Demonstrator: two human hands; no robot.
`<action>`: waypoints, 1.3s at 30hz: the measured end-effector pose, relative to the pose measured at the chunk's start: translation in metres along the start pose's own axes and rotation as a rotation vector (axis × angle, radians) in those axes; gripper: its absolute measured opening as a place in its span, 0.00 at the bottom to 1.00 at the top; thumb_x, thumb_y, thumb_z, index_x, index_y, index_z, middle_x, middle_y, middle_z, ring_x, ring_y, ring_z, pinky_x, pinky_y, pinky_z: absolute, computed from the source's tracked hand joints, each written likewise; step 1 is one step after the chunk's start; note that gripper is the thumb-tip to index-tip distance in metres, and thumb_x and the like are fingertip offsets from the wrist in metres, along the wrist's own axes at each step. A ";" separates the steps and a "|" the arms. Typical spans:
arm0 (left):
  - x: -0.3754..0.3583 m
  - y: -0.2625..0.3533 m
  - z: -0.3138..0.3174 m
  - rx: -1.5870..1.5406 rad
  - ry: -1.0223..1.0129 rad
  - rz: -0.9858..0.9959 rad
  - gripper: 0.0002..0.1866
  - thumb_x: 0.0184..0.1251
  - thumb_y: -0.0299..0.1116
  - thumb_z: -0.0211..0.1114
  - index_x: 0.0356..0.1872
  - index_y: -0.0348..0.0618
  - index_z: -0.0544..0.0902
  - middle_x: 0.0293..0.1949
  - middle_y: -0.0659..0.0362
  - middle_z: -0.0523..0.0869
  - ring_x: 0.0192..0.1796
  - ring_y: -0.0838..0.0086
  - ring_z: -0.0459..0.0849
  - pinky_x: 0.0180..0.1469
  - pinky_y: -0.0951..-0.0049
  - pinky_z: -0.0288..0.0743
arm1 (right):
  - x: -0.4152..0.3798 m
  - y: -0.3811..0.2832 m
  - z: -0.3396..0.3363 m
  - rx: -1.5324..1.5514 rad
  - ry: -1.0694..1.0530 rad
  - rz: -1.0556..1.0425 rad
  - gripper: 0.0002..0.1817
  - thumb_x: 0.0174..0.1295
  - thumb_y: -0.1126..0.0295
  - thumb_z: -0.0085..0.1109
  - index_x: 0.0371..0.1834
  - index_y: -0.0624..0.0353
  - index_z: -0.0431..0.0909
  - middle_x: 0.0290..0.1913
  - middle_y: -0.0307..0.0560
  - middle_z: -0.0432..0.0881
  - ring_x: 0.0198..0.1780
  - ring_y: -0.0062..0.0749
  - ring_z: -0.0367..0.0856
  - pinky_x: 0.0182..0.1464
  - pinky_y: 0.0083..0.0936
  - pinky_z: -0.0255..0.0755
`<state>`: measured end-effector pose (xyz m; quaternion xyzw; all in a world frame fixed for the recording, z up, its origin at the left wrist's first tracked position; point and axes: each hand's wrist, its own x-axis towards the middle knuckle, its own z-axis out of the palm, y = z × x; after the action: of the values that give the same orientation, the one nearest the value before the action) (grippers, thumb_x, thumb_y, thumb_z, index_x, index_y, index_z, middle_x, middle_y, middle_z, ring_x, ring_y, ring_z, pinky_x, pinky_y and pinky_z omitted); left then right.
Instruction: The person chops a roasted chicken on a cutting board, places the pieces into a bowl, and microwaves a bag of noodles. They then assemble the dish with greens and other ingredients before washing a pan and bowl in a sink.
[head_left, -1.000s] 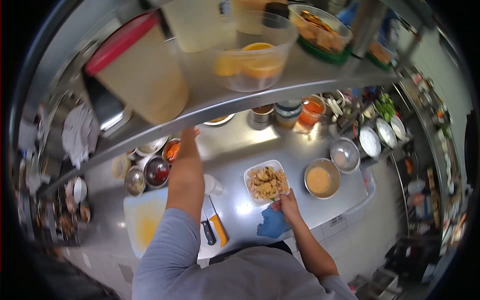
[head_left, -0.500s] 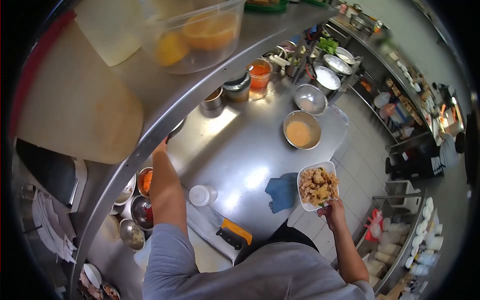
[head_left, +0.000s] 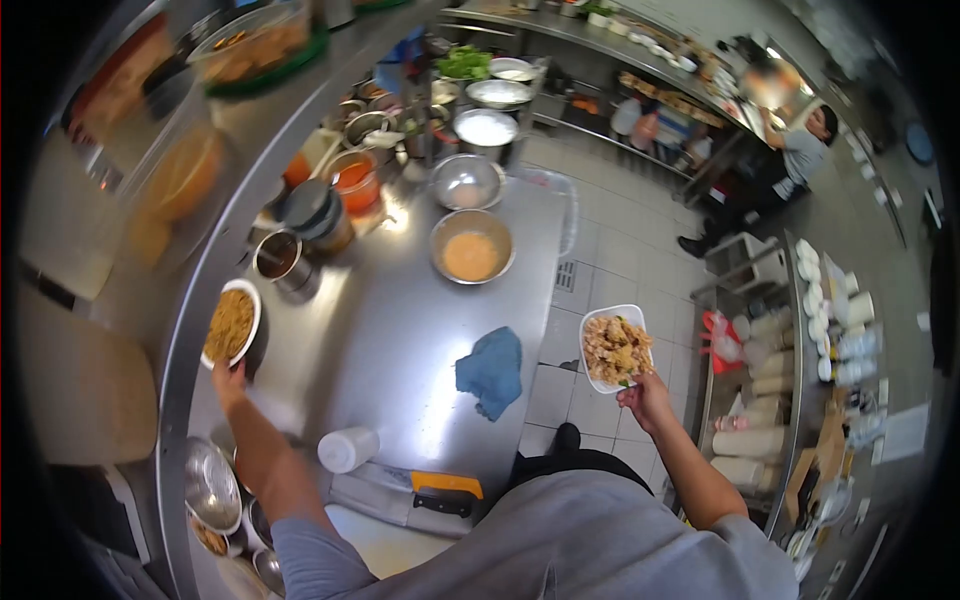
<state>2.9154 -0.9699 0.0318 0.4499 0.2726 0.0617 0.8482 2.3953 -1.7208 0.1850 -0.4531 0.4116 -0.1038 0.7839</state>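
My right hand point(head_left: 648, 400) grips the near corner of a white square bowl point(head_left: 640, 318) heaped with light brown food, held up past the table's edge over the floor. Under the shelf on the left, my left hand point(head_left: 229, 374) has hold of a white round-edged bowl point(head_left: 257, 310) filled with crumbly yellow-brown food. Close to that bowl stands a metal container of dark sauce point(head_left: 280, 258). A blue cloth point(head_left: 490, 372) lies on the steel table point(head_left: 400, 330) between my arms.
Two metal bowls point(head_left: 472, 246) stand at the table's far end, one with pale orange liquid. A white bottle point(head_left: 348, 450) and two knives with yellow and black handles point(head_left: 447, 489) lie nearby. The steel shelf point(head_left: 300, 130) overhangs the left. A co-worker point(head_left: 800, 150) stands far right.
My view has swung to the right. The left hand, hidden behind the shelf earlier, now shows with the round-edged bowl in it. My right hand still holds the square bowl.
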 end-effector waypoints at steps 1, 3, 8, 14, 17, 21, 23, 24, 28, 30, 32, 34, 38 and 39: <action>0.000 0.000 0.000 0.022 0.004 -0.014 0.23 0.66 0.21 0.51 0.64 0.34 0.71 0.60 0.46 0.79 0.60 0.54 0.79 0.64 0.50 0.76 | -0.002 0.000 -0.003 0.015 -0.010 -0.003 0.17 0.68 0.72 0.42 0.59 0.61 0.61 0.37 0.53 0.80 0.26 0.35 0.83 0.25 0.29 0.79; -0.004 -0.005 0.001 -0.041 -0.055 -0.041 0.23 0.64 0.20 0.52 0.63 0.34 0.72 0.59 0.47 0.79 0.58 0.54 0.80 0.62 0.51 0.77 | -0.005 -0.001 -0.011 0.042 -0.002 -0.008 0.17 0.68 0.72 0.43 0.59 0.61 0.62 0.37 0.52 0.80 0.26 0.35 0.83 0.25 0.28 0.79; -0.035 -0.020 0.019 -0.080 -0.067 0.046 0.15 0.68 0.25 0.57 0.53 0.28 0.75 0.54 0.45 0.81 0.55 0.60 0.80 0.56 0.60 0.81 | -0.002 0.002 -0.049 0.091 0.018 -0.058 0.16 0.68 0.71 0.44 0.58 0.61 0.62 0.38 0.51 0.80 0.27 0.34 0.83 0.26 0.29 0.78; -0.039 0.019 -0.014 -0.118 0.012 -0.035 0.16 0.67 0.22 0.53 0.54 0.25 0.73 0.55 0.44 0.79 0.55 0.59 0.80 0.59 0.61 0.82 | 0.005 0.000 -0.099 0.154 0.126 -0.160 0.13 0.69 0.71 0.43 0.54 0.62 0.65 0.37 0.51 0.81 0.27 0.35 0.83 0.26 0.29 0.77; -0.071 0.043 -0.005 -0.095 0.032 0.004 0.22 0.62 0.21 0.52 0.58 0.23 0.71 0.58 0.45 0.78 0.58 0.57 0.78 0.65 0.59 0.78 | 0.015 -0.003 -0.129 0.174 0.197 -0.179 0.12 0.70 0.70 0.42 0.53 0.61 0.65 0.36 0.51 0.80 0.27 0.35 0.81 0.27 0.29 0.76; -0.142 0.061 -0.008 0.077 -0.208 0.116 0.28 0.59 0.20 0.53 0.64 0.24 0.69 0.62 0.46 0.77 0.61 0.57 0.78 0.66 0.60 0.77 | 0.022 -0.014 -0.178 0.251 0.292 -0.237 0.13 0.69 0.70 0.42 0.54 0.61 0.64 0.36 0.50 0.80 0.27 0.35 0.81 0.27 0.29 0.76; -0.167 0.063 0.009 0.105 -0.190 0.075 0.28 0.58 0.19 0.52 0.64 0.26 0.69 0.62 0.46 0.77 0.62 0.57 0.78 0.65 0.61 0.77 | 0.021 -0.020 -0.208 0.306 0.336 -0.283 0.15 0.67 0.70 0.42 0.55 0.60 0.63 0.36 0.51 0.79 0.26 0.34 0.81 0.26 0.29 0.77; -0.168 0.066 0.011 0.081 -0.230 0.036 0.28 0.58 0.18 0.51 0.64 0.27 0.70 0.62 0.47 0.78 0.62 0.58 0.79 0.64 0.62 0.78 | 0.019 -0.024 -0.224 0.334 0.381 -0.307 0.14 0.67 0.70 0.43 0.54 0.60 0.65 0.35 0.50 0.79 0.26 0.34 0.81 0.27 0.30 0.77; -0.232 0.056 0.019 1.208 -0.474 0.737 0.22 0.69 0.35 0.51 0.59 0.32 0.78 0.56 0.44 0.81 0.59 0.56 0.80 0.63 0.65 0.75 | 0.007 -0.049 -0.303 0.428 0.554 -0.421 0.11 0.66 0.69 0.45 0.48 0.61 0.69 0.32 0.49 0.80 0.27 0.35 0.80 0.28 0.30 0.76; -0.275 0.059 0.032 1.737 -0.501 1.142 0.24 0.77 0.47 0.52 0.56 0.35 0.83 0.53 0.42 0.83 0.57 0.55 0.81 0.63 0.66 0.73 | 0.000 -0.062 -0.357 0.462 0.627 -0.491 0.11 0.66 0.69 0.45 0.47 0.61 0.69 0.31 0.48 0.80 0.27 0.35 0.81 0.28 0.29 0.76; -0.300 0.030 0.061 1.383 -0.437 1.104 0.20 0.75 0.40 0.55 0.54 0.33 0.83 0.51 0.44 0.84 0.55 0.58 0.81 0.60 0.67 0.74 | -0.002 -0.072 -0.423 0.523 0.703 -0.566 0.11 0.67 0.68 0.44 0.47 0.62 0.70 0.31 0.49 0.80 0.27 0.34 0.81 0.28 0.28 0.77; -0.315 -0.001 0.085 0.974 -0.467 1.025 0.17 0.73 0.34 0.58 0.52 0.31 0.83 0.49 0.45 0.85 0.53 0.60 0.81 0.58 0.67 0.75 | -0.008 -0.086 -0.488 0.540 0.798 -0.612 0.12 0.68 0.67 0.43 0.47 0.62 0.71 0.31 0.49 0.81 0.27 0.33 0.81 0.28 0.27 0.77; -0.372 -0.054 0.131 0.917 -0.528 0.964 0.17 0.68 0.30 0.63 0.53 0.28 0.81 0.48 0.46 0.85 0.50 0.62 0.82 0.55 0.66 0.76 | -0.016 -0.110 -0.636 0.541 0.950 -0.642 0.15 0.70 0.64 0.41 0.48 0.63 0.73 0.34 0.51 0.84 0.29 0.31 0.82 0.30 0.26 0.78; -0.389 -0.067 0.144 0.956 -0.536 0.946 0.19 0.66 0.32 0.63 0.54 0.28 0.80 0.49 0.46 0.85 0.50 0.61 0.82 0.54 0.65 0.77 | -0.016 -0.111 -0.675 0.556 0.972 -0.648 0.16 0.71 0.64 0.40 0.48 0.63 0.74 0.34 0.51 0.84 0.29 0.31 0.82 0.30 0.26 0.78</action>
<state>2.6522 -1.2504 0.2014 0.8410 -0.1716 0.1838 0.4791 1.9090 -2.1970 0.1130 -0.2359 0.5197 -0.6313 0.5250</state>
